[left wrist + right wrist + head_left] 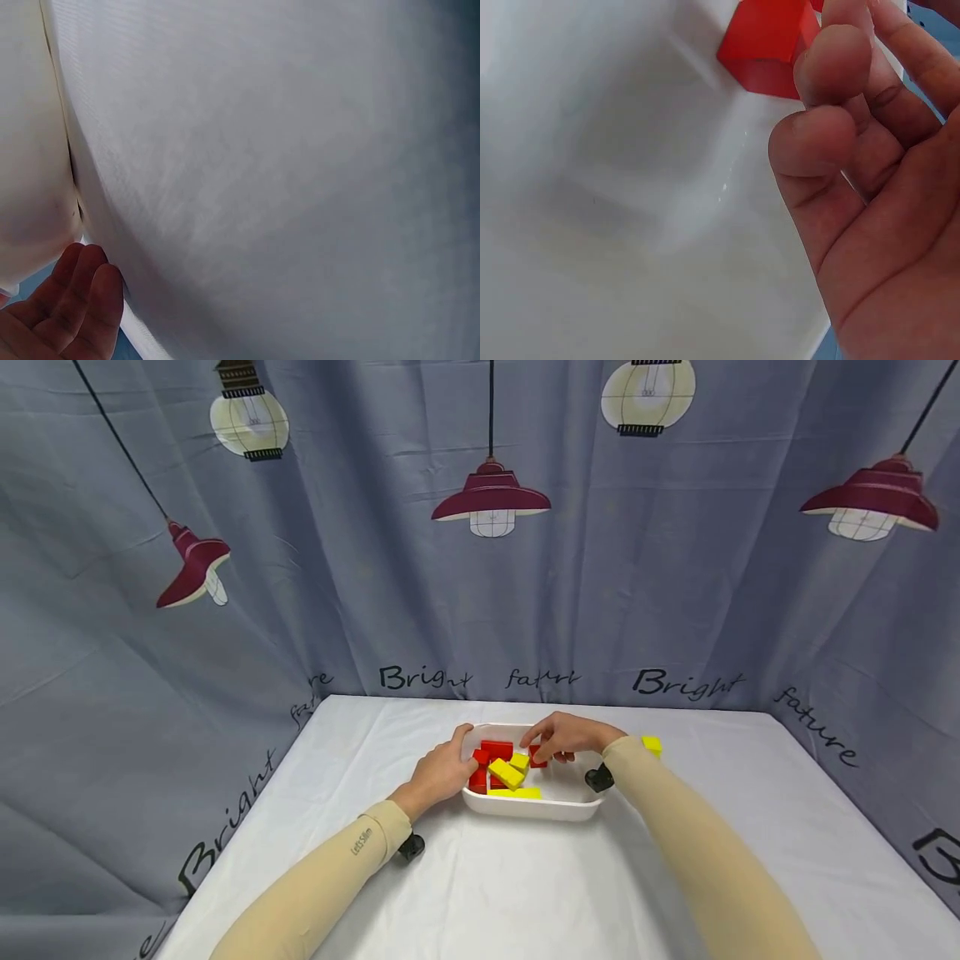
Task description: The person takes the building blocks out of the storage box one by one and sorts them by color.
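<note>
A white plastic tub stands on the table with red and yellow blocks in its left half. My left hand grips the tub's left end, thumb over the rim; in the left wrist view its fingers lie against the outer wall. Inside the tub, my right hand pinches a red block between thumb and forefinger. That red block shows beside the curled fingers in the right wrist view; the fingers partly cover it. Yellow blocks lie over and beside other red blocks.
A yellow block sits on the white-covered table right of the tub, partly behind the right sleeve. A grey curtain with printed lamps hangs behind and at the sides of the table.
</note>
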Motion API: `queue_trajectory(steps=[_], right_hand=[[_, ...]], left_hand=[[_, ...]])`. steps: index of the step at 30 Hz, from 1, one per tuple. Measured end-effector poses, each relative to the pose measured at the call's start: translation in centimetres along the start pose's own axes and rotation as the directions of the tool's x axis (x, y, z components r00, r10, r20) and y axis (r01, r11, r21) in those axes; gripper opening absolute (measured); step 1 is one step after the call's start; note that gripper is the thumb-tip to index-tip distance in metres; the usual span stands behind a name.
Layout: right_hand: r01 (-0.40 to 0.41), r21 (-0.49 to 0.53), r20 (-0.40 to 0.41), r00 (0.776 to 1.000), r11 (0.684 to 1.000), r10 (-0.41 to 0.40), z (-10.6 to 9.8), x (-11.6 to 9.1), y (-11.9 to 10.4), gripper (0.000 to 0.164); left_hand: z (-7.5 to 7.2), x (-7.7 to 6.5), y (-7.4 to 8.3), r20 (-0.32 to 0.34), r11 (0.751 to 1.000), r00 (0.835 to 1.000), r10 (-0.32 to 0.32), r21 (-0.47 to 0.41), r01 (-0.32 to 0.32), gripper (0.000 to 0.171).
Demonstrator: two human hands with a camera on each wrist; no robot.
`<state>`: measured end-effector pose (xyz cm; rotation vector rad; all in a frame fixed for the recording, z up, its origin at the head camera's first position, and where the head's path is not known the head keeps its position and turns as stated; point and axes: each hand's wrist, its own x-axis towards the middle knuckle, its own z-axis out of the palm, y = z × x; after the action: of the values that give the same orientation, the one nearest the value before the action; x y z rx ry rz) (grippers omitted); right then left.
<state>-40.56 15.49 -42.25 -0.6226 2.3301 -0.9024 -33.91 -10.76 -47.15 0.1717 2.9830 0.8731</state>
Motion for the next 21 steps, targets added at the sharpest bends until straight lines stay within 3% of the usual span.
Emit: queue_trajectory(steps=[11,21], right_hand=[[-0.017,0.027,-0.015,1.000,1.000,0.017,0.49,0.13,0.48,0.033],[-0.012,0.028,0.000,1.000,1.000,0.012,0.72,0.75,0.47,0.038]], left_hand=[[0.08,0.14,0.35,0.009,1.000,1.000,0.015,0.015,-0.015,0.066],[0.04,0.10,0.19,0.013,1.000,1.000,-0.013,0.009,0.013,0.068]])
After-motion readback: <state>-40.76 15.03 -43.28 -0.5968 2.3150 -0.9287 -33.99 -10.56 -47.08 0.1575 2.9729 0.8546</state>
